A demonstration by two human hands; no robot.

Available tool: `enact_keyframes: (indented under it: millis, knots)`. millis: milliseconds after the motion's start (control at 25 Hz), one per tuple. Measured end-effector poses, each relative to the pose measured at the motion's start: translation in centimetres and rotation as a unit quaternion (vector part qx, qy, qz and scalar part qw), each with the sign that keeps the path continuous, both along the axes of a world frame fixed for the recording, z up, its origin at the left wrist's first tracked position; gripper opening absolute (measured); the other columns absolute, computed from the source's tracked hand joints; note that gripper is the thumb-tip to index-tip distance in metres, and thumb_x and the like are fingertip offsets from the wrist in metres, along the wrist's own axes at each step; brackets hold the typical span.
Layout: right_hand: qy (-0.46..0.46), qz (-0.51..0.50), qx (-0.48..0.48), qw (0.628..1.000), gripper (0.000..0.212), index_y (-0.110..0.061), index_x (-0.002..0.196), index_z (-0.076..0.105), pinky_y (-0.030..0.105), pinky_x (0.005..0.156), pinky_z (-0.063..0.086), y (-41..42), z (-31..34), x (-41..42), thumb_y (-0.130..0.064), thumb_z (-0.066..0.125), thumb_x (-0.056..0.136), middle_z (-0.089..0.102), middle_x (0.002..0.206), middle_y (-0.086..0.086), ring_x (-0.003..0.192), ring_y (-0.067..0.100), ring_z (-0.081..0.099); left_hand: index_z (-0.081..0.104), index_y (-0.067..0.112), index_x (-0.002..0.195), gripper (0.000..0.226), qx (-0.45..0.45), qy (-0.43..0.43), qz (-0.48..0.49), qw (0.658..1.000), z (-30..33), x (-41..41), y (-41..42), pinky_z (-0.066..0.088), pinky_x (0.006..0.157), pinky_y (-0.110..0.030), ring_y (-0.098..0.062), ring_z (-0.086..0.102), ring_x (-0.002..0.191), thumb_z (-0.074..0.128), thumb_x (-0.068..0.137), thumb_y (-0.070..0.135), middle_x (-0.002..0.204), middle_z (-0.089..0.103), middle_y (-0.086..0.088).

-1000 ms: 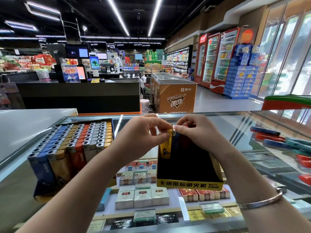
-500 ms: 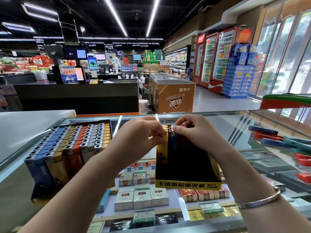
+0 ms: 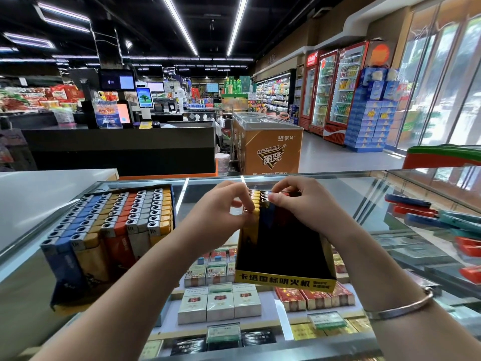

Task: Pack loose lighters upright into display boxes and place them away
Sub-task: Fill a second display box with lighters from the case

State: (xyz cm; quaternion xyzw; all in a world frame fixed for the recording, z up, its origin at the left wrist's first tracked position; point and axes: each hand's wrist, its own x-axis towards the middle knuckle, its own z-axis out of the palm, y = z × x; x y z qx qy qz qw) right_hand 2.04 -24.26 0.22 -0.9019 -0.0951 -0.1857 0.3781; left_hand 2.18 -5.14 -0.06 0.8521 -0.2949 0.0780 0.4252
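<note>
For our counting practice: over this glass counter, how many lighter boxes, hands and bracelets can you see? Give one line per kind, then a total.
Lighter boxes: 2 (full box, box being filled)
Hands: 2 (left hand pinching a lighter, right hand)
Bracelet: 1
Total: 5

glass counter [image 3: 390,194]; cigarette packs [image 3: 220,300] beneath | brown freezer [image 3: 270,149] beyond; drink fridges [image 3: 335,87], seemingly stocked
</note>
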Motion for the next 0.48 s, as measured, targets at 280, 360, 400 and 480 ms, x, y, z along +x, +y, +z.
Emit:
enact_keyframes:
  millis: [280, 360, 400, 480]
  knots:
    - [-0.022, -0.051, 0.023, 0.998, 0.008, -0.026, 0.082, 0.067, 0.028, 0.067, 0.046, -0.3, -0.1, 0.0, -0.034, 0.067, 0.081, 0.062, 0.079, -0.007, 0.08, 0.01, 0.057, 0.057, 0.031, 0.084, 0.03, -0.105, 0.09, -0.042, 0.989, -1.3, 1.0, -0.5, 0.049, 0.07, -0.019, -0.006, 0.054, 0.101, 0.076, 0.07, 0.014, 0.114, 0.052, 0.017]
    - [-0.03, -0.071, 0.023, 0.997, 0.007, -0.026, 0.082, 0.066, 0.03, 0.07, 0.047, -0.2, -0.2, 0.0, -0.033, 0.065, 0.082, 0.063, 0.08, -0.008, 0.081, 0.012, 0.058, 0.045, 0.035, 0.102, 0.054, -0.104, 0.158, -0.078, 0.979, -2.0, 0.9, -1.1, 0.054, 0.071, -0.023, -0.013, 0.05, 0.106, 0.075, 0.07, 0.004, 0.12, 0.044, 0.006]
    - [-0.037, -0.079, 0.015, 0.996, 0.007, -0.026, 0.083, 0.066, 0.03, 0.071, 0.047, -0.1, -0.3, 0.0, -0.033, 0.064, 0.084, 0.063, 0.081, -0.007, 0.082, 0.012, 0.058, 0.037, 0.037, 0.111, 0.066, -0.116, 0.21, -0.109, 0.965, -2.3, 0.8, -1.4, 0.055, 0.071, -0.024, -0.016, 0.05, 0.106, 0.073, 0.071, -0.002, 0.121, 0.04, 0.002]
    - [-0.056, -0.091, -0.004, 0.994, 0.008, -0.023, 0.086, 0.066, 0.028, 0.069, 0.045, 0.2, -0.5, -0.2, -0.03, 0.061, 0.086, 0.064, 0.084, -0.006, 0.083, 0.012, 0.057, 0.022, 0.042, 0.121, 0.085, -0.141, 0.274, -0.149, 0.94, -2.9, 0.7, -1.8, 0.055, 0.067, -0.024, -0.017, 0.053, 0.1, 0.068, 0.072, -0.01, 0.121, 0.036, 0.004]
